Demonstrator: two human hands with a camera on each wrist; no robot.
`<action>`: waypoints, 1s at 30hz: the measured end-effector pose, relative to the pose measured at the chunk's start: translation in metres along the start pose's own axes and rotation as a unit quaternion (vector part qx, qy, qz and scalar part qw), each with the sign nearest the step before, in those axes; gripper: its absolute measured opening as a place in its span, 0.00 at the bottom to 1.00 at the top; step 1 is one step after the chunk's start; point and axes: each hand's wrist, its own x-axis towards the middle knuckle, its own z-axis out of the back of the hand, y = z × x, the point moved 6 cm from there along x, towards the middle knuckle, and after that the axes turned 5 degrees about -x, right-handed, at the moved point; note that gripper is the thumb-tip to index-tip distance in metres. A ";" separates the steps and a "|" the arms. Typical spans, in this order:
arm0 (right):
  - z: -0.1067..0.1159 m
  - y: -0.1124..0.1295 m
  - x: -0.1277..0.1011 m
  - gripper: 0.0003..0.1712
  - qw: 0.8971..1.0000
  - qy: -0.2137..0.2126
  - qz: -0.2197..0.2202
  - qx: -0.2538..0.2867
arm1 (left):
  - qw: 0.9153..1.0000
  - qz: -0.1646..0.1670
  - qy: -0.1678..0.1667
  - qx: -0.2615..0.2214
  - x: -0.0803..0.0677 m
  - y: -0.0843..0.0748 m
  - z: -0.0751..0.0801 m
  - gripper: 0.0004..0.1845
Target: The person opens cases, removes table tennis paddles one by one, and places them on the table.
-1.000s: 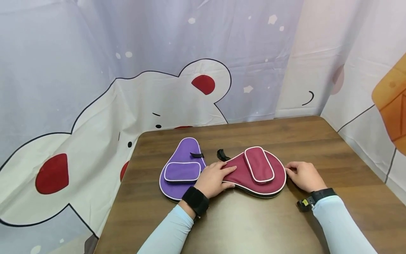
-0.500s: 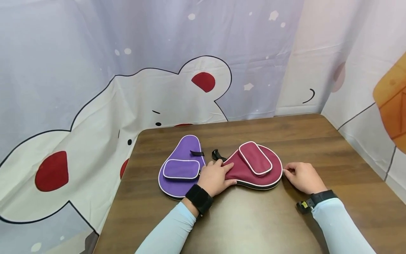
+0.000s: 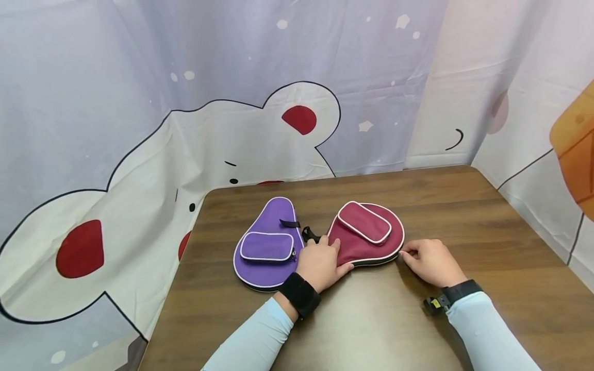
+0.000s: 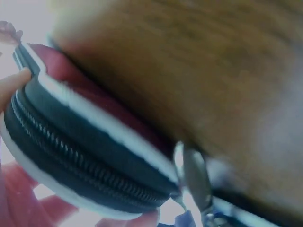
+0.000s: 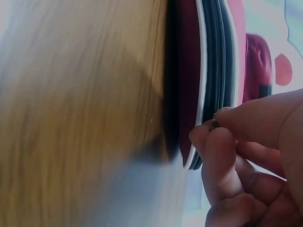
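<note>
A dark red table tennis paddle case point(image 3: 366, 252) with white piping and a raised pocket lies on the table. My left hand point(image 3: 320, 265) holds its narrow end, fingers over the top and thumb at the near edge. The black zipper point(image 4: 85, 161) along its side shows in the left wrist view. At the round end, my right hand point(image 3: 430, 262) pinches a small zipper pull point(image 5: 214, 124) between thumb and forefinger, mostly hidden by the fingertips. A purple paddle case point(image 3: 266, 275) lies flat just left of my left hand, its pocket facing up.
A black strap point(image 3: 310, 235) sticks out from the red case's narrow end. The wooden table point(image 3: 371, 319) reaches back to a printed curtain point(image 3: 250, 139). A blurred metal tab point(image 4: 191, 175) shows near the case in the left wrist view.
The red case has slid a little left and turned, its round end swinging toward the back. My right hand has moved left with its edge; my left hand has shifted slightly right and nearer.
</note>
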 end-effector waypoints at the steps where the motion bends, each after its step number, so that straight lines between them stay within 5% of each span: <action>1: -0.001 0.003 0.001 0.05 1.000 0.000 0.003 -0.001 | 1.000 0.001 0.004 -0.002 0.000 0.000 -0.001 0.42; 16: -0.014 0.040 0.005 0.06 0.998 -0.025 0.062 -0.007 | 0.996 -0.019 0.058 -0.059 -0.011 -0.007 0.004 0.46; 30: -0.026 0.079 0.002 0.07 0.992 -0.018 0.124 -0.002 | 0.994 -0.037 0.072 -0.077 -0.015 -0.013 0.005 0.44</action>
